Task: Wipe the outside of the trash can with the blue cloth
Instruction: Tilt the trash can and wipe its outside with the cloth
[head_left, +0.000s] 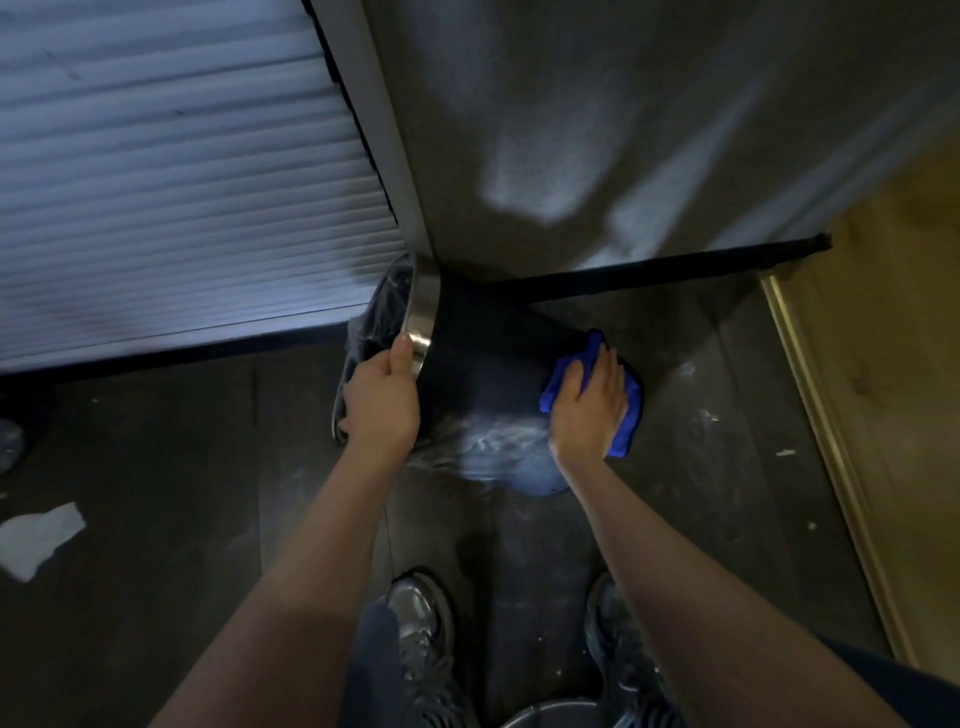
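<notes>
A dark trash can (488, 358) with a shiny metal rim lies tilted on its side in the floor corner, its mouth to the left and a clear liner bag showing inside. My left hand (382, 400) grips the metal rim, thumb on top. My right hand (589, 402) presses the blue cloth (623, 415) flat against the can's lower end near its base, fingers straight. White smears mark the can's side between my hands.
A ribbed white shutter (171, 182) stands at the left and a grey wall (623, 130) behind the can. A wooden step with a metal edge (831, 441) rises at the right. Crumpled paper (36, 538) lies on the dark floor; a bucket rim (550, 714) sits between my shoes.
</notes>
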